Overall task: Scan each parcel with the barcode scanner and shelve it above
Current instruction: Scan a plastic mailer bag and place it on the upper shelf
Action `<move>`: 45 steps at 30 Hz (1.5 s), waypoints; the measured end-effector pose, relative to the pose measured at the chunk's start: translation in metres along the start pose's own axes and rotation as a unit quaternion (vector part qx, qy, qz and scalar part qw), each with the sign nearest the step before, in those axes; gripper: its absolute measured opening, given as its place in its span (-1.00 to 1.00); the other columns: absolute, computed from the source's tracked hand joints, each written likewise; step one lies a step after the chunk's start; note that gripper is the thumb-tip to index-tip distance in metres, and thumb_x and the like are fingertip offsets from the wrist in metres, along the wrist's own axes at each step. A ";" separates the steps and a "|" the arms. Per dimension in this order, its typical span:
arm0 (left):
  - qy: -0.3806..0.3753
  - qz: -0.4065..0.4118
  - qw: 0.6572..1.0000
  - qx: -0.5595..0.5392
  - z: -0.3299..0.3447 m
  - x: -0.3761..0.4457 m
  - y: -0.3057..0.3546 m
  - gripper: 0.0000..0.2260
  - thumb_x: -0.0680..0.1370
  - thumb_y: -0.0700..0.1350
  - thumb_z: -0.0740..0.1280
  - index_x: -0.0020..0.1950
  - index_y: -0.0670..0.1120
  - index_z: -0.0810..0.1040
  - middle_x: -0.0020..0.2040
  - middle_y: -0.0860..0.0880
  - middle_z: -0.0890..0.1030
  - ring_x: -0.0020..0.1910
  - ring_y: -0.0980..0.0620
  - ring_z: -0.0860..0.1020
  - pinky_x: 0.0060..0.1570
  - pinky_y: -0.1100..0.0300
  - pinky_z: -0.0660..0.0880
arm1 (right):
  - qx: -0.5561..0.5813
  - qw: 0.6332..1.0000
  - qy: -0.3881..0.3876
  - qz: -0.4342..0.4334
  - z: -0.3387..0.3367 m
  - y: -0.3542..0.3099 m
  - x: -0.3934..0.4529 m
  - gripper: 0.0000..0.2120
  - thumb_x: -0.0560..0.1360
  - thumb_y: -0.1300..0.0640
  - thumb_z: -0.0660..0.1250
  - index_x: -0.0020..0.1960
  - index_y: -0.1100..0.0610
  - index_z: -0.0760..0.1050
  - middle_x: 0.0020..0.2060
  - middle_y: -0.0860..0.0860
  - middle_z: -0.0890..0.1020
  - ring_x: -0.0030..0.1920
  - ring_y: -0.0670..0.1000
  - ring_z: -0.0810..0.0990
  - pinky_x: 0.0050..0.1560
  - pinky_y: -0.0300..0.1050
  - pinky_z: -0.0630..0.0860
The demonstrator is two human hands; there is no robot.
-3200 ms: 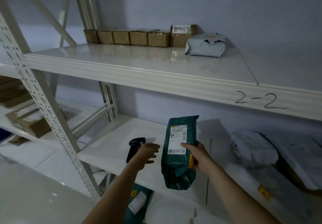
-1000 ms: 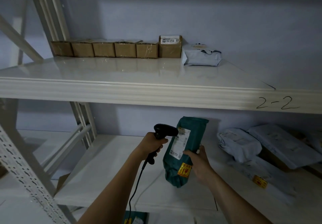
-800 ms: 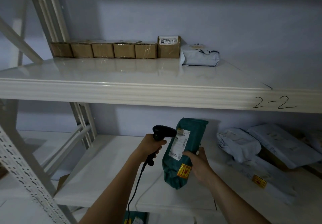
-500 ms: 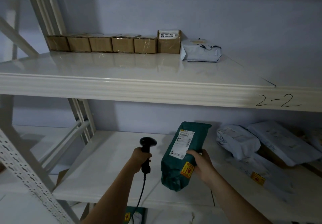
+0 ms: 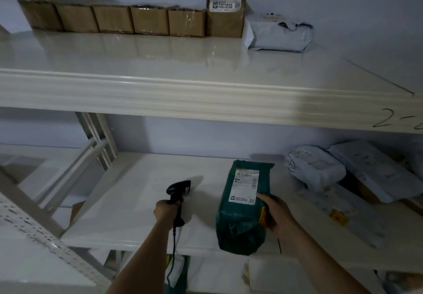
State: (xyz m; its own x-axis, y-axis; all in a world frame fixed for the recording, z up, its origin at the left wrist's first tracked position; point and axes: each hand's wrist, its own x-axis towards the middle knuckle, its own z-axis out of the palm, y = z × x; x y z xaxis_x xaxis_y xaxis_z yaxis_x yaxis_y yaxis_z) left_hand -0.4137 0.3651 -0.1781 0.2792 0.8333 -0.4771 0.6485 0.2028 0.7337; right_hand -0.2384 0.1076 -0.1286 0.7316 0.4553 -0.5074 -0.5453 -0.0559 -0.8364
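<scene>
Green parcel (image 5: 243, 211) is held upright over the lower shelf (image 5: 137, 213) by the right hand (image 5: 278, 216), grip clamped on its right edge, label facing cam. Barcode scanner (image 5: 177, 194) is gripped at the handle by the left hand (image 5: 166, 210), head aimed right, apart from the parcel. Upper shelf (image 5: 160, 92) carries a row of brown boxes (image 5: 148, 20) & a grey bag (image 5: 279, 35) at the back.

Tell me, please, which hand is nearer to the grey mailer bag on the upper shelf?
The right hand, gripping the green parcel almost directly below the grey mailer bag. The left hand, holding the barcode scanner, is below and farther left.
</scene>
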 end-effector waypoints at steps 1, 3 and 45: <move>0.001 -0.002 1.000 0.027 -0.001 -0.001 0.001 -0.67 0.53 -0.04 0.40 0.09 -0.31 0.62 0.04 -0.30 0.64 0.06 -0.25 0.60 0.10 -0.05 0.56 | -0.002 1.000 -0.004 -0.005 0.000 -0.001 -0.002 -0.59 0.48 0.14 0.47 0.28 0.24 0.54 0.05 0.21 0.71 0.04 0.24 0.71 0.11 0.19 0.63; -0.006 -0.011 0.998 0.059 -0.002 -0.002 0.004 -0.66 0.53 -0.03 0.39 0.09 -0.31 0.58 0.05 -0.30 0.63 0.07 -0.25 0.60 0.09 -0.06 0.57 | -0.007 1.000 -0.010 -0.011 0.002 -0.005 -0.007 -0.57 0.48 0.12 0.47 0.29 0.24 0.53 0.06 0.20 0.71 0.03 0.23 0.72 0.05 0.15 0.65; -0.184 0.393 0.900 -0.032 -0.105 -0.375 0.127 -0.71 0.56 0.13 0.31 0.25 0.09 0.53 -0.03 0.07 0.66 -0.19 0.21 0.67 -0.28 0.35 0.58 | -0.323 0.898 -0.093 -0.284 -0.018 -0.144 -0.319 -0.58 0.45 -0.12 0.49 0.26 -0.16 0.47 0.01 -0.18 0.61 -0.04 -0.13 0.70 0.08 -0.08 0.65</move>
State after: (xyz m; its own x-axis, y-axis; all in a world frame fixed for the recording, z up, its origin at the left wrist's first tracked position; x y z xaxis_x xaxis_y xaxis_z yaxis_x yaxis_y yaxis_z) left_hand -0.5105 0.1327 0.1448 0.8576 0.5077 0.0816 0.1098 -0.3358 0.9355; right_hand -0.3857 -0.0460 0.1498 0.7027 0.7108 0.0315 0.2883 -0.2440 -0.9259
